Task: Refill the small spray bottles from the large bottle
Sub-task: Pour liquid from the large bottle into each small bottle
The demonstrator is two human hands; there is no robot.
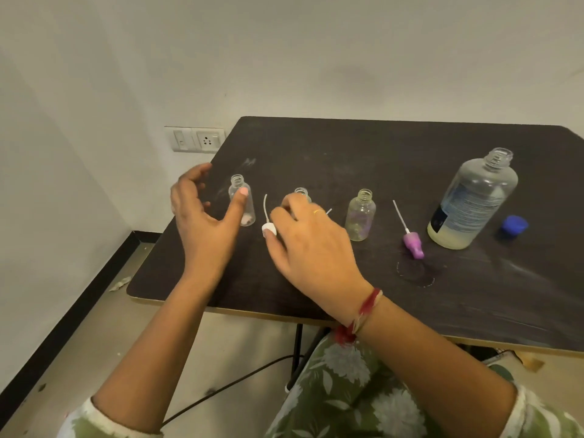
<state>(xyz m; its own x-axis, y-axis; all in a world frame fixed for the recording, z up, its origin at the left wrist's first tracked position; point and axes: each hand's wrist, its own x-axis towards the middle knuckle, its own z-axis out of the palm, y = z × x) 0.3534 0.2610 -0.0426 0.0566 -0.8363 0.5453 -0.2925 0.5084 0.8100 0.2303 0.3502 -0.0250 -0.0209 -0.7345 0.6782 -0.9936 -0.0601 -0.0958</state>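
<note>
Clear plastic large bottle, uncapped, upright near the table's right edge, well right of both hands. Right hand nearer, fingers curled over middle small bottle, grip unclear. Left hand spread wide, thumb at leftmost small bottle.
</note>
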